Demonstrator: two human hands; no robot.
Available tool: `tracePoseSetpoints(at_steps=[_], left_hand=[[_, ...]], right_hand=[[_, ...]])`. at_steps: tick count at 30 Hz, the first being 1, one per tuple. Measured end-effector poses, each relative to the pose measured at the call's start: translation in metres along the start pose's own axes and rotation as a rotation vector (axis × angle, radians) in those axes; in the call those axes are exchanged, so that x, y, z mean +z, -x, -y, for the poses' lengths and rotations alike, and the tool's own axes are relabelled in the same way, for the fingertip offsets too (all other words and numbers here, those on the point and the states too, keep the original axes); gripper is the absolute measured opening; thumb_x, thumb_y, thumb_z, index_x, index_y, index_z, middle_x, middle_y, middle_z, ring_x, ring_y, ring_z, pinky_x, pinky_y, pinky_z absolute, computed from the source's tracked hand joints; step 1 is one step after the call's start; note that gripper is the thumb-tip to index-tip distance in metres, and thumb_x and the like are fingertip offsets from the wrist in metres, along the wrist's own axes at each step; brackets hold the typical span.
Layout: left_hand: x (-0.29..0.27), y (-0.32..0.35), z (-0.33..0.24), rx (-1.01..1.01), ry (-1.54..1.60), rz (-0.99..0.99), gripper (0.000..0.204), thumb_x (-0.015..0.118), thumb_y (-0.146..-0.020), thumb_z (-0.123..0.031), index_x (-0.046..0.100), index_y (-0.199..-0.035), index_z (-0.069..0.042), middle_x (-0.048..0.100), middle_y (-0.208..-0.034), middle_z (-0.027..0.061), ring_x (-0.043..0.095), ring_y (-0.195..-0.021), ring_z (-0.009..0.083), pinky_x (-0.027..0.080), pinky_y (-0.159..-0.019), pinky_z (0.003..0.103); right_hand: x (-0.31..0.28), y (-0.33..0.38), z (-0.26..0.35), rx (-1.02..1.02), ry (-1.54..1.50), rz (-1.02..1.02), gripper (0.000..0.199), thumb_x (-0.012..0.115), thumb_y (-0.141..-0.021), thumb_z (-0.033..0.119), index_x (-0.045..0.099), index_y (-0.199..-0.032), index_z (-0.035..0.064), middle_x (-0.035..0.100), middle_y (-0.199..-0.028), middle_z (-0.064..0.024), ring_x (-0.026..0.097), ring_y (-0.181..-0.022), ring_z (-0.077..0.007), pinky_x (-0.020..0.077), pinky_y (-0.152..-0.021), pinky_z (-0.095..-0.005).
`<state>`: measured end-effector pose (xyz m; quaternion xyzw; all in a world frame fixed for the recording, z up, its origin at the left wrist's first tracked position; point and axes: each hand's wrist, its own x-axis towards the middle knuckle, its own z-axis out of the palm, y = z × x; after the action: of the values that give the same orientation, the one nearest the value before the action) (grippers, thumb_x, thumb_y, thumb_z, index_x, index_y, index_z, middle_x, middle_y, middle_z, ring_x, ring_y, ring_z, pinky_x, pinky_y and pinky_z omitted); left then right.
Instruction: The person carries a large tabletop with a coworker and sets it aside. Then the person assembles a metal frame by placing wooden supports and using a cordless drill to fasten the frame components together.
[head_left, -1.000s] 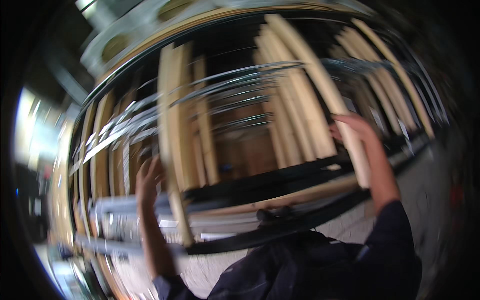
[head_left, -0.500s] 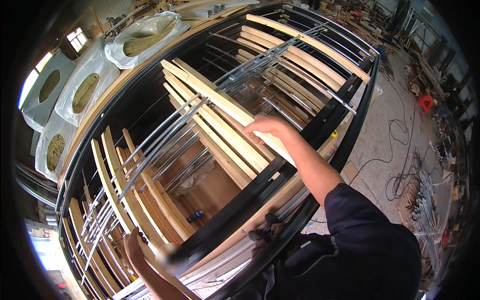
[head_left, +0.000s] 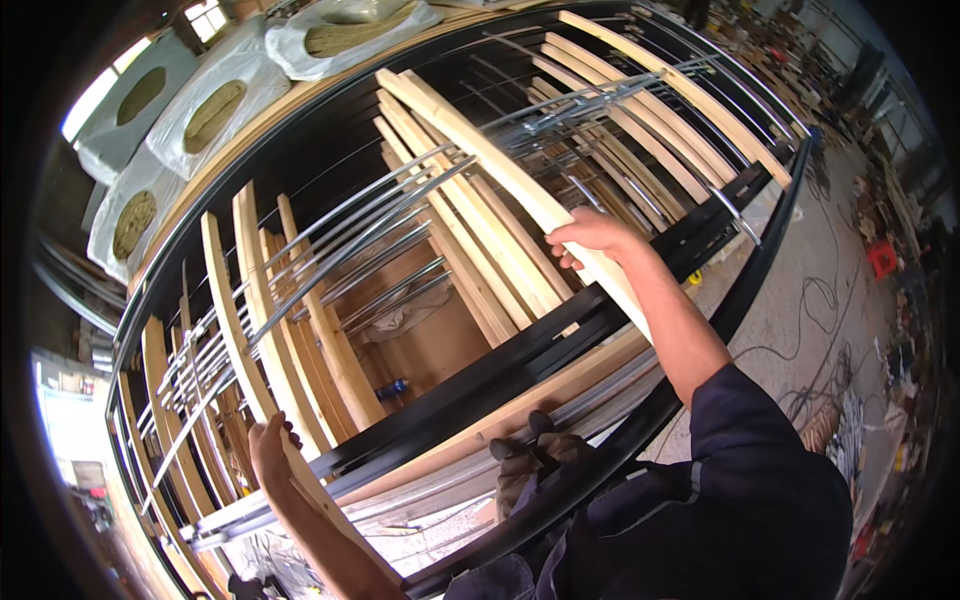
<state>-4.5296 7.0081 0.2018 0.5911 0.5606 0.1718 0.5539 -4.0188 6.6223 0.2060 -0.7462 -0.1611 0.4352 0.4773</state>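
Note:
My left hand (head_left: pixel 270 446) is closed around a pale timber batten (head_left: pixel 230 330), its lower end extending past my hand beside my forearm. Farther right, my right hand (head_left: pixel 602 240) wraps over the near part of another light wooden batten (head_left: pixel 480 150), with fingers curled beneath its left edge. This batten slants from the far side towards me, above several similar ones. Thin metal tubes (head_left: pixel 350 250) cross the battens between my hands. Below lies a large black metal frame (head_left: pixel 480 385), its long bar running beneath both battens.
Plastic-wrapped bundles with fibrous filling (head_left: pixel 212 112) lie beyond the frame. A curved black rail (head_left: pixel 640 440) passes close in front of my body. A small blue object (head_left: pixel 393 388) sits inside the frame. Cables (head_left: pixel 820 300) and a red object (head_left: pixel 881 262) lie on the floor at right.
The view has turned, so the far battens and bundles appear higher and farther right. Both hands keep their grip on the battens, my right arm now showing farther right.

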Motion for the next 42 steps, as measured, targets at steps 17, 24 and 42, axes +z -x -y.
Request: tracePoseSetpoints(at_steps=[17, 24, 42], left_hand=[[-0.015, 0.129, -0.068, 0.274, -0.046, -0.263, 0.028, 0.068, -0.088, -0.027, 0.065, -0.086, 0.001, 0.063, -0.063, 0.0069, 0.06, -0.053, 0.0153, 0.046, -0.05, 0.03], [-0.008, 0.218, -0.096, 0.405, 0.012, -0.395, 0.027, 0.064, -0.093, -0.024, 0.064, -0.094, 0.003, 0.063, -0.07, 0.006, 0.06, -0.057, 0.0133, 0.047, -0.053, 0.029], [-0.061, 0.438, 0.047, 0.799, 0.311, -0.417, 0.038, 0.065, -0.097, -0.037, 0.062, -0.101, 0.001, 0.06, -0.073, 0.0078, 0.058, -0.059, 0.015, 0.045, -0.052, 0.027]], right_hand=[[-0.013, 0.078, 0.02, -0.278, 0.062, -0.123, 0.017, 0.063, -0.088, 0.019, 0.06, -0.078, 0.0065, 0.056, -0.058, -0.0023, 0.055, -0.049, -0.0136, 0.0443, -0.046, -0.0279], [-0.026, 0.159, 0.032, -0.446, 0.027, -0.292, 0.02, 0.062, -0.091, 0.018, 0.056, -0.077, 0.005, 0.052, -0.059, -0.0025, 0.051, -0.05, -0.0122, 0.04, -0.047, -0.0262], [-0.021, 0.423, -0.141, -0.73, -0.253, -0.482, 0.055, 0.057, -0.089, 0.002, 0.04, -0.141, -0.0031, 0.053, -0.092, -0.0059, 0.049, -0.065, -0.0112, 0.0415, -0.06, -0.0236]])
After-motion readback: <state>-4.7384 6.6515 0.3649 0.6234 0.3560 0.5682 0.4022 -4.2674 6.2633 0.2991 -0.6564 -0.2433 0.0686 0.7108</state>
